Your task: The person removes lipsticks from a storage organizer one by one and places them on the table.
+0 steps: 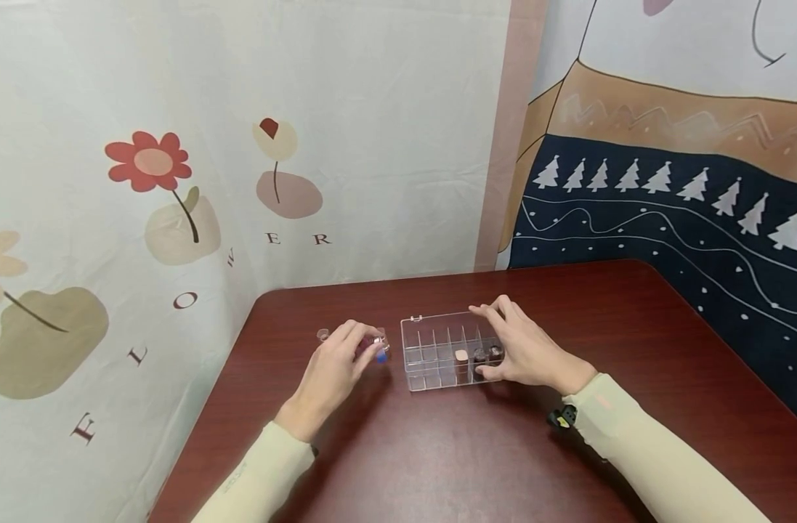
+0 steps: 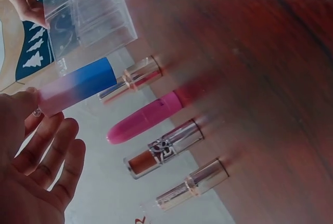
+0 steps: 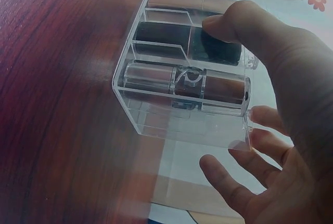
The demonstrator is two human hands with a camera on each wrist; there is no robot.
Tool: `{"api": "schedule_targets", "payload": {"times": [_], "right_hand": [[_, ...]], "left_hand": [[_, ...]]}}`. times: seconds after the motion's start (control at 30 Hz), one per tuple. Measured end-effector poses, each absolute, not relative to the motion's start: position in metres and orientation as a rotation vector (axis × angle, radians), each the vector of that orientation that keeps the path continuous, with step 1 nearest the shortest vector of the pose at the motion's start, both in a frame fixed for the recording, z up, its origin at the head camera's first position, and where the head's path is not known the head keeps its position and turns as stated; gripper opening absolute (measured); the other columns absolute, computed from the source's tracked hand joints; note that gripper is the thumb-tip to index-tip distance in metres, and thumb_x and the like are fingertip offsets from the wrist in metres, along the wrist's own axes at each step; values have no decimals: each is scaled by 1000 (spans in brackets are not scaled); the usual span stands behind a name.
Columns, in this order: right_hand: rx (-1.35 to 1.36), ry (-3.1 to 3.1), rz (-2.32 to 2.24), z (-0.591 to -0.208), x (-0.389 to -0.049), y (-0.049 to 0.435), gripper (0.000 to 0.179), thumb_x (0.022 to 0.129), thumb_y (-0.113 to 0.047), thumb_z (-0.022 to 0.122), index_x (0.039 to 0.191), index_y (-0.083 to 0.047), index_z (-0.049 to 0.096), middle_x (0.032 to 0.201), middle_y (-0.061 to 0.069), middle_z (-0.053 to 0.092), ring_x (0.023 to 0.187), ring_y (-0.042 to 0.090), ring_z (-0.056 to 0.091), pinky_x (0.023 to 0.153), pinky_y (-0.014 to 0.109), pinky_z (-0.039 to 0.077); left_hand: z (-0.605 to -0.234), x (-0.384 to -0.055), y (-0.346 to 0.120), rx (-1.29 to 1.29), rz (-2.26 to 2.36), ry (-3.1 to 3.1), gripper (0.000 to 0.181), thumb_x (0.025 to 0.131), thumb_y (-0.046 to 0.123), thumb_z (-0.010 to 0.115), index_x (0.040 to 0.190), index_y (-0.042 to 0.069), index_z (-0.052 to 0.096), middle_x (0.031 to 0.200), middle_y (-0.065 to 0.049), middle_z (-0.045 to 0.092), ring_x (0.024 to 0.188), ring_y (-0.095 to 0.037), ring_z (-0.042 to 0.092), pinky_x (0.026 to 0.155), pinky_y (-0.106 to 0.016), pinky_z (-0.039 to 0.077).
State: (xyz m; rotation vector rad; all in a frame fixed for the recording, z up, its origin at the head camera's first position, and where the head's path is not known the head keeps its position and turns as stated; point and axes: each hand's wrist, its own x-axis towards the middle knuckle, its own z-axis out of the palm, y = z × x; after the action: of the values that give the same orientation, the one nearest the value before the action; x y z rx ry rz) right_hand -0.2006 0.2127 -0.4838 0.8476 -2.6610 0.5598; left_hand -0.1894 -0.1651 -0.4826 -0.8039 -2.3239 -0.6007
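Observation:
My left hand [image 1: 329,374] pinches a pink-to-blue lipstick tube [image 2: 78,86] between thumb and fingers, left of a clear compartment box [image 1: 408,359]. Beside that tube, the left wrist view has a gold lipstick [image 2: 143,73], a bright pink tube [image 2: 145,120], a clear tube with brown colour [image 2: 164,148] and another gold lipstick [image 2: 192,185]. My right hand [image 1: 532,354] grips the box's right end, its thumb against a black tube [image 3: 161,39] and its other fingers at the far side. Next to the black tube stand a beige-topped tube [image 3: 174,0] and a clear brown lip gloss [image 3: 223,86].
A dark red-brown tabletop [image 1: 431,457] lies under everything. Behind it hangs a pale cloth [image 1: 398,181] with printed flowers, and a dark blue panel with trees [image 1: 633,211] is at the right. A black wrist strap [image 1: 563,417] sits by the right sleeve.

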Motion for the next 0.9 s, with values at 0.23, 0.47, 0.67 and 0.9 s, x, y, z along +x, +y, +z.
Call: {"api": "schedule_targets", "payload": {"times": [0.23,0.47,0.67,0.9], "right_hand": [[840,-2661,562,-484,-202,213,108,74,-30,110,166,-9,57,125,12,58,109,21,54,84,39,56],[844,-2661,559,-485,-202,213,108,74,-30,110,166,-10,57,126,13,58,109,20,54,84,38,56],[841,-2666,564,-485,-200,212,107,75,-30,110,166,-10,57,125,11,58,109,20,54,83,37,56],[833,-2676,569,-483,-200,212,107,76,-29,110,166,-10,57,125,11,58,109,19,53,84,36,56]], "left_hand": [[-488,-193,-166,-803,-585,-2355,19,101,14,93,115,10,80,105,-5,77,90,-20,74,76,-36,68],[-495,-193,-167,-800,-574,-2405,20,101,17,93,115,11,81,107,-2,78,90,-19,76,77,-36,69],[-499,-193,-167,-812,-553,-2432,18,102,19,92,114,12,81,104,-2,77,89,-20,74,79,-37,70],[-501,-194,-166,-824,-539,-2416,18,101,16,92,113,10,80,104,-5,78,91,-22,76,80,-39,70]]}}
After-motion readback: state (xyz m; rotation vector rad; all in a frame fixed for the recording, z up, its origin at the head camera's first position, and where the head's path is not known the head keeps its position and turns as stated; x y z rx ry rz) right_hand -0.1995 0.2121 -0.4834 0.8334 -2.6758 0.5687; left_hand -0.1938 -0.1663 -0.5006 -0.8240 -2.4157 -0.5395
